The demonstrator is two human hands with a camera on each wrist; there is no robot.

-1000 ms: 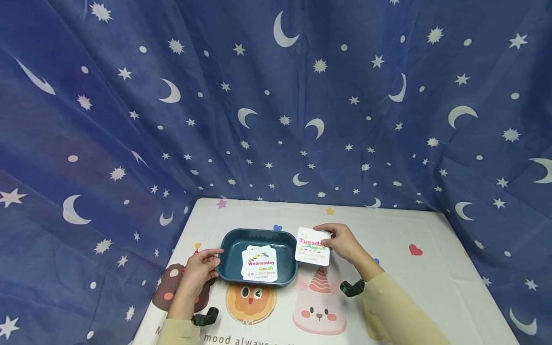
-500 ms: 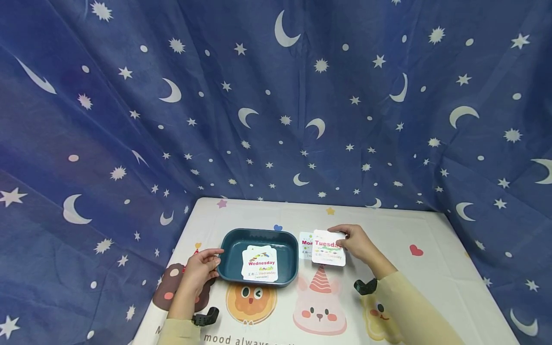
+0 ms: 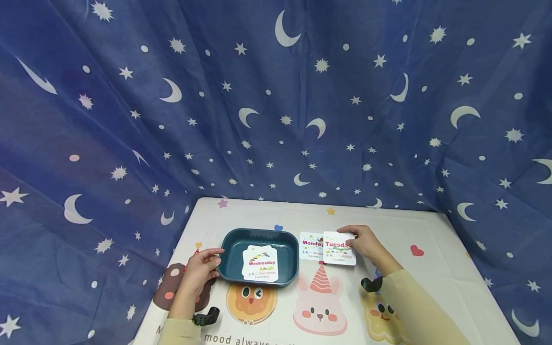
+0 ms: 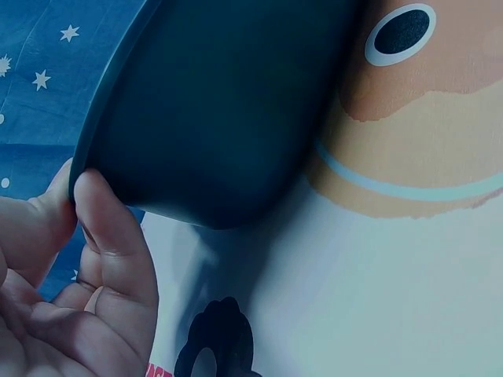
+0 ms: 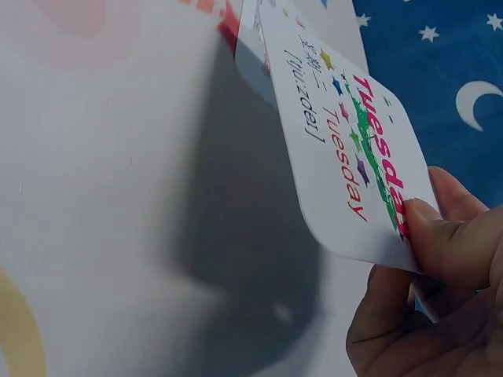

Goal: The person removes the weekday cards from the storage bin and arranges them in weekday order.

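Note:
My right hand (image 3: 365, 242) pinches the white Tuesday card (image 5: 346, 149) by its right edge, thumb on the printed face. In the right wrist view the card is tilted above the table, casting a shadow. Under its left side lies the Monday card (image 3: 310, 246), partly covered in the head view. My left hand (image 3: 200, 269) grips the left rim of the dark teal tray (image 4: 212, 110) between thumb and finger. Inside the tray rests a small stack of cards with the Wednesday card (image 3: 260, 264) on top.
The white tablecloth (image 3: 388, 230) carries cartoon prints, such as a pink rabbit (image 3: 320, 314) and an orange face (image 3: 251, 304). A blue curtain (image 3: 276, 96) with moons and stars stands behind the table and at both sides.
My right hand has carried the Tuesday card to the right, away from the tray. Most of the Monday card beneath has come into sight. The left hand and the tray have stayed put.

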